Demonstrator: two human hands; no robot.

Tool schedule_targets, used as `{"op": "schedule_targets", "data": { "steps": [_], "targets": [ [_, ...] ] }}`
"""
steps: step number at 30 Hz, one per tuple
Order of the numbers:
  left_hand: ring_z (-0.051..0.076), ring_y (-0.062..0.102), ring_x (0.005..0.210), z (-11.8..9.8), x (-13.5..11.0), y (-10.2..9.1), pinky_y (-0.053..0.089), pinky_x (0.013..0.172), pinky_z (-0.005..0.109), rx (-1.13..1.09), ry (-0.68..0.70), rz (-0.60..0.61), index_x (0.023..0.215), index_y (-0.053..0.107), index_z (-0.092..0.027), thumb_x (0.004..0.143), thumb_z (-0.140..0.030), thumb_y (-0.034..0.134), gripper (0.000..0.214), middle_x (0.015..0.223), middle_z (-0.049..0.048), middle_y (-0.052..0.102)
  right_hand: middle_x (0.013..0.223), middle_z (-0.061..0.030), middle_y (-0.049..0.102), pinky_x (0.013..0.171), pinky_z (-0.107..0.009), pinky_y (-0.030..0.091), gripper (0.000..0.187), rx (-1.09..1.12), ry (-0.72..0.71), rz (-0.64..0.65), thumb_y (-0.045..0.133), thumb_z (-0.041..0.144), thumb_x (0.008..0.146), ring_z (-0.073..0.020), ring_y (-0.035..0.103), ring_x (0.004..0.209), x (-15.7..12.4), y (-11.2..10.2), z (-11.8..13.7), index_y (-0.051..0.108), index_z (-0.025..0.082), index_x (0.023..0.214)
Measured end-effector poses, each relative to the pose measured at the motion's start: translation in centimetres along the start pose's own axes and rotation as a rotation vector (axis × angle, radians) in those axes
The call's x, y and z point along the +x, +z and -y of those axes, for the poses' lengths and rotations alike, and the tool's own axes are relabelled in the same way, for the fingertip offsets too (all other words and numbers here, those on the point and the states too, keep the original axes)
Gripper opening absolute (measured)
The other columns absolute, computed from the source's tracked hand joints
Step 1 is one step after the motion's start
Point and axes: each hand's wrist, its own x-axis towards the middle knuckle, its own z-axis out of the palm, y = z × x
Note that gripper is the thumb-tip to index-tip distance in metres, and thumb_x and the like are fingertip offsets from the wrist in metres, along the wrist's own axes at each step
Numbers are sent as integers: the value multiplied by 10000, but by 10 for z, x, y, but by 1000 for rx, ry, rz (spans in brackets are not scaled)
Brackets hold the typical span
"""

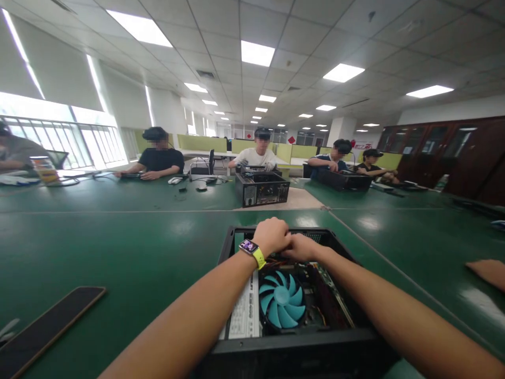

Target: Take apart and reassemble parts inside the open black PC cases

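An open black computer case (300,345) lies in front of me on the green table. Inside are a fan with teal blades (281,296), a power supply with a white label (243,308) and a circuit board (329,287) along the right. My left hand (272,235), below a smartwatch (252,251) with a yellow-green band, is closed over the far part of the case. Beside it, almost touching, my right hand (303,247) has its fingers curled down into the case. Whatever the fingertips of either hand hold is hidden.
A dark flat panel (51,331) lies on the table (158,247) at left. Across the table, a person works at another open case (262,188), and another case (343,180) stands further right. A co-worker's arm (487,272) reaches in from the right edge.
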Motion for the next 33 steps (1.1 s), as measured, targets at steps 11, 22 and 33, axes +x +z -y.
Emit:
{"op": "schedule_targets", "data": {
  "steps": [11, 22, 33],
  "targets": [
    [192, 649, 685, -3, -6, 8, 481, 591, 238, 16, 258, 531, 770, 724, -250, 625, -192, 678, 163, 740, 24, 720, 634, 30, 617, 611, -219, 457, 214, 326, 12, 367, 624, 360, 684, -109, 560, 601, -4, 6, -16, 683, 156, 718],
    [139, 584, 548, 98, -10, -67, 412, 557, 230, 7, -3, 165, 915, 699, -181, 756, -224, 513, 248, 747, 48, 694, 524, 9, 552, 473, -232, 400, 428, 445, 31, -201, 447, 563, 850, -131, 540, 470, 6, -20, 56, 578, 165, 766],
    [105, 531, 518, 126, -15, -50, 395, 516, 202, -233, 24, 239, 921, 699, -184, 811, -347, 452, 315, 727, 9, 677, 858, -94, 646, 637, -260, 341, 380, 146, 120, -334, 344, 435, 904, -174, 558, 765, 7, 4, 83, 588, 153, 827]
  ]
}}
